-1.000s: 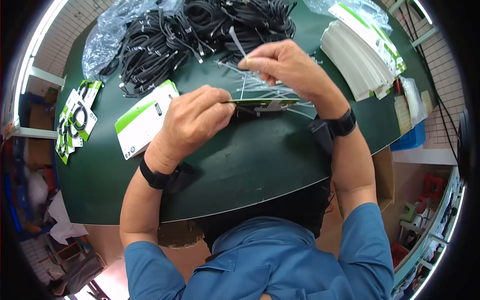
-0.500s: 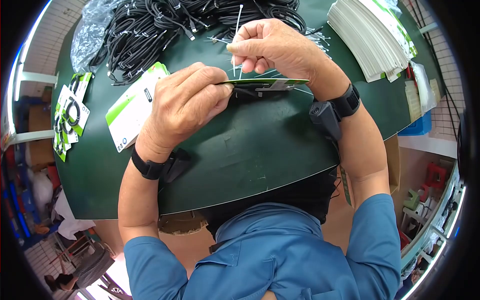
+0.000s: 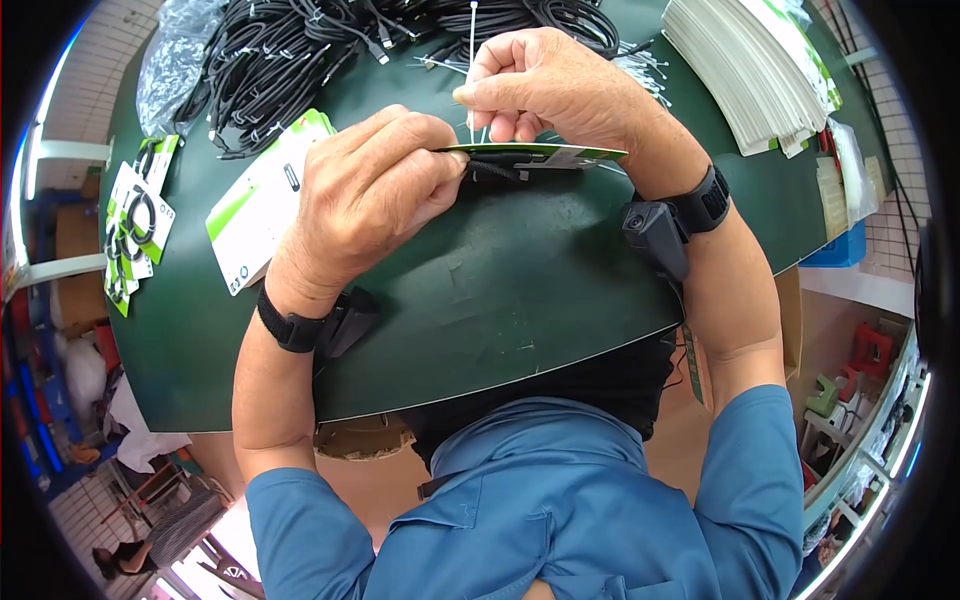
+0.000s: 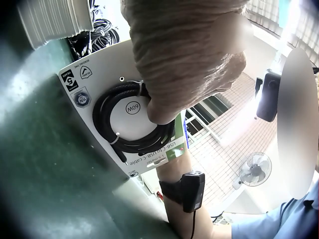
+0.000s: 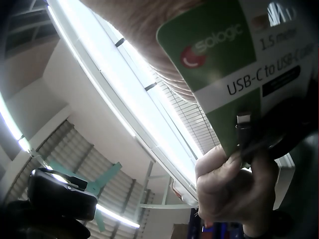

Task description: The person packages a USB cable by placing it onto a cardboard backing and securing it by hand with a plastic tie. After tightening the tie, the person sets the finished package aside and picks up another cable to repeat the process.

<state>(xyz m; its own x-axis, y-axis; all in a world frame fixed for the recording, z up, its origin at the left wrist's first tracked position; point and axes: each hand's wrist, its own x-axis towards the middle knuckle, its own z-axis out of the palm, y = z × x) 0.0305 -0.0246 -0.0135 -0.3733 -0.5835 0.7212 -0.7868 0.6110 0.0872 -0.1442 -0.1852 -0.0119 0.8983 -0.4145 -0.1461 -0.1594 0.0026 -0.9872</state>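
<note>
My left hand (image 3: pixel 375 190) grips a green and white retail card (image 4: pixel 128 121) by one end, its thumb on the front over a coiled black USB-C cable (image 4: pixel 101 112). In the left wrist view, white ties circle the coil at two spots. My right hand (image 3: pixel 560 95) is behind the card's upper edge, pinching a thin white cable tie (image 3: pixel 473 40) between thumb and fingertips. The tie stands nearly upright, its lower end close to the card's back. The right hand's other fingers curl loosely beside it.
Heaped black cables (image 3: pixel 280 75) lie at the back, beside a clear plastic bag (image 3: pixel 180 70). Loose cable ties (image 3: pixel 640 72) lie behind my right hand. Stacked cards stand at right (image 3: pixel 740 75) and left (image 3: pixel 255 215). Cards with cables (image 3: pixel 140 220) lie far left.
My right hand has brought the cable tie from a slanted position to nearly upright, close behind the card. My left hand still holds the card, and the head view has shifted slightly.
</note>
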